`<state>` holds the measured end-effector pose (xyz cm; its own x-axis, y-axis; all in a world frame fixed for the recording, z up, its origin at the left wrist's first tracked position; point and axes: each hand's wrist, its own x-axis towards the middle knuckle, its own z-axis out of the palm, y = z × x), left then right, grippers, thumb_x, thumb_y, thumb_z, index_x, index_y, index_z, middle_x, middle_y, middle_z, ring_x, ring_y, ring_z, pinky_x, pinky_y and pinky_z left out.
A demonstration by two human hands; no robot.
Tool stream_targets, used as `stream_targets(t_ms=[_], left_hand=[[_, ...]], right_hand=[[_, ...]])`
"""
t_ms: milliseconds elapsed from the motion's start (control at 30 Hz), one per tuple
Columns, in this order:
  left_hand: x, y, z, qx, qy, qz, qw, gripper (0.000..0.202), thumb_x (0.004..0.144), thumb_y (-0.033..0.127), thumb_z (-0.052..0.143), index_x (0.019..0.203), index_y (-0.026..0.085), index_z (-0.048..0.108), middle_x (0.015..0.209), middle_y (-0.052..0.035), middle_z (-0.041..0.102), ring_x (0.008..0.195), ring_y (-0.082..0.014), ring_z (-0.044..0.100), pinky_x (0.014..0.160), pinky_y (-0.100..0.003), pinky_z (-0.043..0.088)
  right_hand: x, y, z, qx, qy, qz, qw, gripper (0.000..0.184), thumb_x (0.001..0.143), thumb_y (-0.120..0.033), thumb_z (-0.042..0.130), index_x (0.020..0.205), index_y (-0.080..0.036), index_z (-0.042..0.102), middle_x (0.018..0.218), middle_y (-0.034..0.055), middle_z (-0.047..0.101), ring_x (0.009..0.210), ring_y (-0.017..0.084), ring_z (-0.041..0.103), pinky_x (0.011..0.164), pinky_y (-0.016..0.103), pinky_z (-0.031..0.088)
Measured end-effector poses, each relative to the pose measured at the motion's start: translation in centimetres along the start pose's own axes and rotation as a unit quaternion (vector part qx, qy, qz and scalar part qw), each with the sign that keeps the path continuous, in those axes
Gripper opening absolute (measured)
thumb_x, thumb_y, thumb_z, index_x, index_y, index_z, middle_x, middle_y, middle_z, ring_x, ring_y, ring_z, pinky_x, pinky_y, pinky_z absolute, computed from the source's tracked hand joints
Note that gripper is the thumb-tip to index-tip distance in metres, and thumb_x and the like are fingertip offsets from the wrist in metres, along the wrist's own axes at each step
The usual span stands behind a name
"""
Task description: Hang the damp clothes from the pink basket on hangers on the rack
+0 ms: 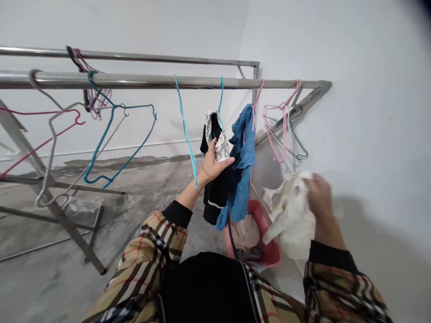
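Observation:
My left hand is closed on a black garment with a grey patterned collar, which hangs from a teal hanger on the near steel rail. Right beside it hangs a blue garment on a pink hanger. My right hand, blurred by motion, grips a crumpled white cloth held up over a pink basket. The basket sits on the floor and holds more pale laundry.
A steel drying rack with two rails spans the view. Several empty hangers hang on it: red, grey and teal at the left, pink and dark green ones at the right. White walls stand behind and to the right. Bare concrete floor lies below.

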<state>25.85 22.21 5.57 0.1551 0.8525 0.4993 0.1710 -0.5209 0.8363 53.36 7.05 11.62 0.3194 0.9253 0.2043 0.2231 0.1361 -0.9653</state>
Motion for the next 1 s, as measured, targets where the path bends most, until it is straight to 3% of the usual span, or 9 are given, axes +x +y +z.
stream_targets(t_ms=[167,267,367,467,567,700,900,1000], left_hand=[[0.0,0.9,-1.0,-0.026,-0.068,-0.094,0.993,0.071,0.064,0.055,0.078,0.117,0.010,0.059,0.103,-0.0101,0.069,0.095,-0.0237,0.064,0.087,-0.036,0.050],[-0.3,1.8,-1.2,-0.031,-0.091,-0.132,0.987,0.055,0.063,0.057,0.077,0.091,0.010,0.067,0.080,-0.0045,0.069,0.075,-0.0176,0.063,0.069,-0.027,0.049],[-0.6,3.0,-1.3,0.004,-0.071,-0.124,0.990,0.049,0.064,0.057,0.076,0.082,0.012,0.069,0.075,-0.0034,0.069,0.070,-0.0165,0.062,0.063,-0.025,0.046],[-1.1,4.6,-1.8,0.075,-0.054,-0.108,0.990,0.044,0.068,0.056,0.074,0.080,0.014,0.069,0.073,-0.0038,0.070,0.068,-0.0179,0.063,0.060,-0.025,0.045],[-1.9,6.4,-2.4,0.219,-0.032,-0.076,0.972,0.036,0.073,0.053,0.070,0.077,0.017,0.069,0.070,-0.0052,0.071,0.067,-0.0208,0.065,0.059,-0.027,0.043],[-3.3,8.3,-3.1,0.347,-0.039,-0.026,0.937,0.027,0.081,0.047,0.065,0.079,0.020,0.068,0.079,-0.0080,0.073,0.075,-0.0250,0.068,0.062,-0.029,0.045],[-6.5,8.8,-3.8,0.394,-0.093,0.036,0.914,0.016,0.083,0.034,0.064,0.089,0.019,0.065,0.086,-0.0082,0.072,0.079,-0.0249,0.069,0.063,-0.030,0.048],[-8.2,8.7,-4.1,0.410,-0.106,0.102,0.900,0.023,0.086,0.030,0.059,0.107,0.019,0.062,0.095,-0.0077,0.070,0.086,-0.0229,0.068,0.066,-0.029,0.052]], right_hand=[[-1.0,2.1,3.9,0.016,-0.101,-0.003,0.995,0.031,0.070,-0.048,0.074,0.086,-0.021,0.073,0.077,0.0066,0.072,0.081,0.024,0.067,0.068,0.035,0.055],[-1.6,3.1,7.1,0.031,-0.194,-0.015,0.980,0.025,0.069,-0.037,0.078,0.086,-0.020,0.073,0.075,0.0044,0.071,0.072,0.020,0.066,0.064,0.031,0.055],[-1.2,3.1,11.0,0.058,-0.243,-0.037,0.968,0.029,0.074,-0.033,0.075,0.099,-0.021,0.069,0.081,0.0017,0.070,0.066,0.015,0.065,0.062,0.027,0.055],[-0.4,2.7,14.5,0.075,-0.227,-0.049,0.970,0.029,0.078,-0.035,0.070,0.102,-0.022,0.064,0.078,-0.0014,0.067,0.064,0.013,0.065,0.062,0.026,0.055],[-0.3,2.4,16.8,0.099,-0.216,-0.044,0.970,0.023,0.078,-0.038,0.069,0.092,-0.021,0.062,0.070,-0.0026,0.065,0.060,0.013,0.063,0.057,0.026,0.053],[-1.0,2.6,18.3,0.126,-0.191,-0.025,0.973,0.019,0.075,-0.037,0.071,0.079,-0.021,0.061,0.061,-0.0025,0.063,0.052,0.014,0.057,0.050,0.027,0.048],[-2.1,3.4,20.2,0.187,-0.112,-0.020,0.976,0.018,0.064,-0.025,0.074,0.080,-0.022,0.067,0.084,0.0015,0.072,0.076,0.019,0.062,0.077,0.033,0.052],[-2.6,3.5,20.6,0.236,-0.117,0.029,0.964,0.018,0.060,-0.026,0.074,0.077,-0.022,0.067,0.084,0.0018,0.072,0.077,0.020,0.062,0.078,0.034,0.052]])
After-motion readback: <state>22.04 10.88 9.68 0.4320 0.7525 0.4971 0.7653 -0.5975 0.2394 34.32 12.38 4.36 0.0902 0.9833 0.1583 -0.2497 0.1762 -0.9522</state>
